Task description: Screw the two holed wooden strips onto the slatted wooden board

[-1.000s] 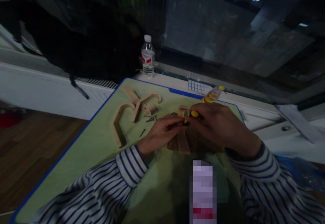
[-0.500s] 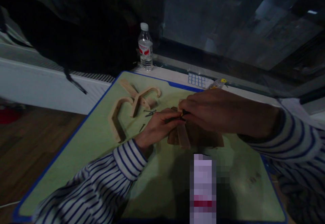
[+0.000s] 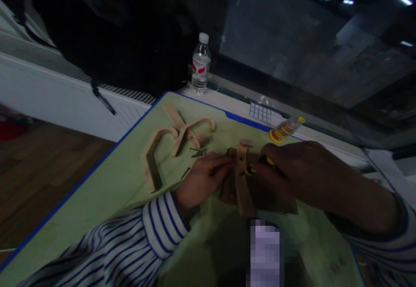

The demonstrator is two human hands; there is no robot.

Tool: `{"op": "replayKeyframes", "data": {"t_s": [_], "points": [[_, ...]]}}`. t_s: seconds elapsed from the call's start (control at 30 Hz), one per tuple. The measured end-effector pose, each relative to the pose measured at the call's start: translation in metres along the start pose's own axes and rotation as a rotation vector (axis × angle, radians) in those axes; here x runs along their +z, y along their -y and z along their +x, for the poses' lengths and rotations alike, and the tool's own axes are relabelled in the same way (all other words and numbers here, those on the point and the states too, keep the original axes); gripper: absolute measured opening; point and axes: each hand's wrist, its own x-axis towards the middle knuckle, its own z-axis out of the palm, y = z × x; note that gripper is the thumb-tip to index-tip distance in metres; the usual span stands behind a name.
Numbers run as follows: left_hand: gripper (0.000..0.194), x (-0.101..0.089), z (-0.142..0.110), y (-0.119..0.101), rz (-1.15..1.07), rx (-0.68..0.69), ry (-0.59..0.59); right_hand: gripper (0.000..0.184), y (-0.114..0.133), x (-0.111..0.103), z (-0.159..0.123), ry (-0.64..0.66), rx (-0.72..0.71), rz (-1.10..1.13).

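My left hand (image 3: 203, 178) is closed, its fingertips pressed on a dark wooden block (image 3: 229, 196) beside a curved wooden hook piece (image 3: 242, 187). This hook lies across the block, its bent end towards the window, and has a small dark hole. In my right hand (image 3: 292, 165) is a yellow and black screwdriver (image 3: 250, 170), gripped by the handle and pointing left at a screw spot on the hook. Its tip is too dark to make out fully. Several loose screws (image 3: 198, 151) lie left of the block, behind my left hand.
Two wooden hooks (image 3: 151, 159) and a flat wooden strip (image 3: 175, 115) with a round peg lie on the green table (image 3: 117, 209). A clear yellow-capped case (image 3: 286, 129) stands near its back edge. A water bottle (image 3: 200, 68) is on the sill; a dark bag (image 3: 130, 40) hangs at left.
My right hand has drawn back to the right with the screwdriver, uncovering the hook's bent end and the clear case. My left hand stays at the block. The view has shifted.
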Motion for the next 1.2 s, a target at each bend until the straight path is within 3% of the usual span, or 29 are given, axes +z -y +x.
{"op": "replayKeyframes", "data": {"t_s": [0.27, 0.47, 0.57, 0.8, 0.93, 1.1, 1.2], "points": [[0.017, 0.003, 0.0, -0.002, 0.031, 0.023, 0.021, 0.031, 0.003, 0.011, -0.009, -0.037, 0.087, -0.179], [0.027, 0.008, 0.006, -0.012, 0.0, 0.172, 0.052, 0.025, 0.006, 0.012, -0.01, -0.018, 0.079, -0.247], [0.023, 0.012, 0.011, -0.012, -0.015, 0.252, 0.065, 0.019, 0.005, 0.013, -0.009, -0.006, 0.083, -0.244], [0.01, 0.016, 0.011, -0.005, 0.004, 0.311, 0.032, 0.035, -0.001, 0.004, -0.014, -0.111, 0.093, 0.19], [0.009, 0.016, 0.011, -0.006, -0.015, 0.311, 0.02, 0.028, -0.006, -0.005, -0.016, -0.115, 0.003, 0.363], [0.032, 0.011, 0.01, -0.019, 0.0, 0.244, -0.02, 0.023, -0.005, -0.009, -0.01, -0.072, -0.034, 0.448], [0.028, 0.01, 0.011, -0.024, -0.008, 0.245, -0.091, 0.024, -0.005, -0.008, -0.009, -0.088, -0.048, 0.46]]}}
